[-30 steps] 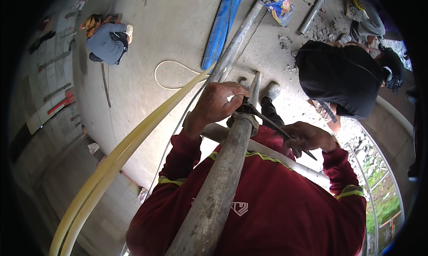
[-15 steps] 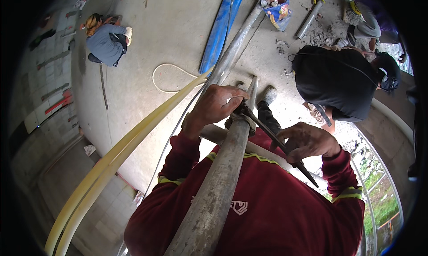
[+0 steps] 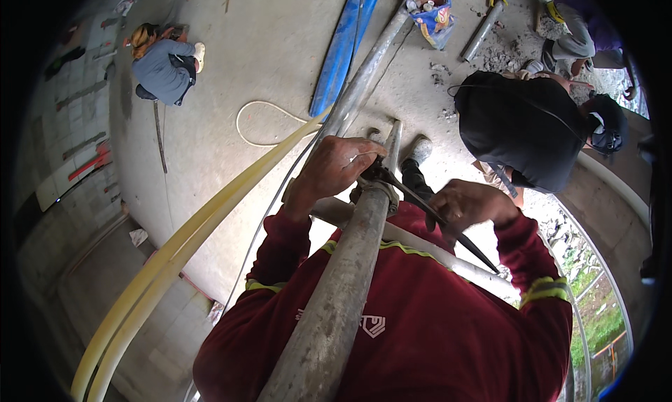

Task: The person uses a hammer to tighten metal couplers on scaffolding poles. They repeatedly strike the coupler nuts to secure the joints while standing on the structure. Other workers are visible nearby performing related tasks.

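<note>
- Your left hand [image 3: 334, 167] is at the centre, its thumb and fingertips drawn narrow beside a metal pipe clamp [image 3: 383, 191]; you cannot tell from this angle what, if anything, lies pinched between them
- Your right hand [image 3: 470, 205] is to the right of the clamp, fingers curled in around the shaft of a dark metal tool [image 3: 477, 251]
- The tool slants from the clamp down to the right, its tapered end sticking out below your right hand; its upper end, by your left fingertips, is partly hidden
- The clamp sits where a thick grey pipe [image 3: 325, 300], running up past your chest, meets a paler crosswise pipe [image 3: 483, 272] in front of your dark red top [image 3: 434, 325]
- Two pale yellow tubes [image 3: 189, 237] curve past on your left
- Ahead, a long blue sheet [image 3: 343, 55] lies on the concrete floor [image 3: 259, 45], with a blue bag [image 3: 435, 27] to its right
- One person in grey [image 3: 164, 69] crouches far left; a person in black [image 3: 521, 129] bends over on the right, near another in purple [image 3: 605, 34]
</note>
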{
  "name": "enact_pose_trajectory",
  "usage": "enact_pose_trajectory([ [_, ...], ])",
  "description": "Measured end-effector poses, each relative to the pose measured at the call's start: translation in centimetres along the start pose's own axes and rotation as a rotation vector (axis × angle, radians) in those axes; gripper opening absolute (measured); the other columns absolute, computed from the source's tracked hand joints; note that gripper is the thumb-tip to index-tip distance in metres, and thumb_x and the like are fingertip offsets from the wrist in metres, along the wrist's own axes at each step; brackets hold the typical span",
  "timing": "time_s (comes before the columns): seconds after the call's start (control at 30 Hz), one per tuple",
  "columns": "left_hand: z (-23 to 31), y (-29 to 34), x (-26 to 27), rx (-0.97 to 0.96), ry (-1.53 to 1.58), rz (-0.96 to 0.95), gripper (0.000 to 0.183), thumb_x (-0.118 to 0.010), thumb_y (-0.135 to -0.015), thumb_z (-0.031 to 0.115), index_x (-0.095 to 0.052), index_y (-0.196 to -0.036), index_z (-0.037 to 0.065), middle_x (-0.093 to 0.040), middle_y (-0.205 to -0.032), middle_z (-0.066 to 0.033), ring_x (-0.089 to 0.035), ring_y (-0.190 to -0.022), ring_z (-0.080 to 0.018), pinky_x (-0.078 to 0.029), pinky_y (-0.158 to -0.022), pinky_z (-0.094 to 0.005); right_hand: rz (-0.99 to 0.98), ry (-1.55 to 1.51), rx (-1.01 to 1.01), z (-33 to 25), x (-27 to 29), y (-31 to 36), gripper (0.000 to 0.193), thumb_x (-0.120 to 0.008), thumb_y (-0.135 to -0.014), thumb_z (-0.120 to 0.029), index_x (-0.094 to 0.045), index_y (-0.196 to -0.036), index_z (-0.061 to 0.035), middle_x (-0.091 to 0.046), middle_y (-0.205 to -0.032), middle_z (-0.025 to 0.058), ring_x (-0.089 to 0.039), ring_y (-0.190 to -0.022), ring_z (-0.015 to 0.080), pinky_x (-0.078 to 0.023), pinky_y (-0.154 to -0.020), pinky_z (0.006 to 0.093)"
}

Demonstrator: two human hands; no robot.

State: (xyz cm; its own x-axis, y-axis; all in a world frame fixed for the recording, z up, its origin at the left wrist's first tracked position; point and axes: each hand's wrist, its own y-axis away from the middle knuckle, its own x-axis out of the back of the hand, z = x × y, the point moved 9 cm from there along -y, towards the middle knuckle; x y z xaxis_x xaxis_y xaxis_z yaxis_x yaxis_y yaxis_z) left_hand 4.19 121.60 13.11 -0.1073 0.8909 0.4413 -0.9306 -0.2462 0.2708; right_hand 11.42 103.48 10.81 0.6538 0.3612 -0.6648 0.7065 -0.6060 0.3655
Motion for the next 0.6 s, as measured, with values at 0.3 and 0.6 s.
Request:
enact_pose_trajectory([
  [0.3, -0.8, 0.5, -0.3, 0.076, 0.106, -0.072, 0.033, -0.053, -0.101, 0.025, -0.070, -0.114, 0.000, -0.072, -0.115, -0.0184, -0.069, -0.107, -0.0265, -0.053, -0.095, -0.0359, 0.257, 0.617, 0.241, -0.8, 2.1, -2.0, 0.025, -0.072, -0.081, -0.011, -0.070, -0.104, -0.0020, -0.070, -0.075, 0.0123, -0.067, -0.066, 0.0220, -0.053, -0.060, 0.0346],
  [0.6, -0.1, -0.1, -0.1, 0.030, 0.123, -0.006, 0.029, -0.054, -0.098, 0.021, -0.073, -0.111, 0.003, -0.073, -0.108, -0.0174, -0.072, -0.096, -0.0266, -0.055, -0.085, -0.0357, 0.591, 0.869, 0.213, 5.0, 8.5, -4.5, 0.022, -0.070, -0.086, -0.018, -0.072, -0.101, -0.0024, -0.070, -0.075, 0.0105, -0.068, -0.065, 0.0176, -0.052, -0.058, 0.0311],
])
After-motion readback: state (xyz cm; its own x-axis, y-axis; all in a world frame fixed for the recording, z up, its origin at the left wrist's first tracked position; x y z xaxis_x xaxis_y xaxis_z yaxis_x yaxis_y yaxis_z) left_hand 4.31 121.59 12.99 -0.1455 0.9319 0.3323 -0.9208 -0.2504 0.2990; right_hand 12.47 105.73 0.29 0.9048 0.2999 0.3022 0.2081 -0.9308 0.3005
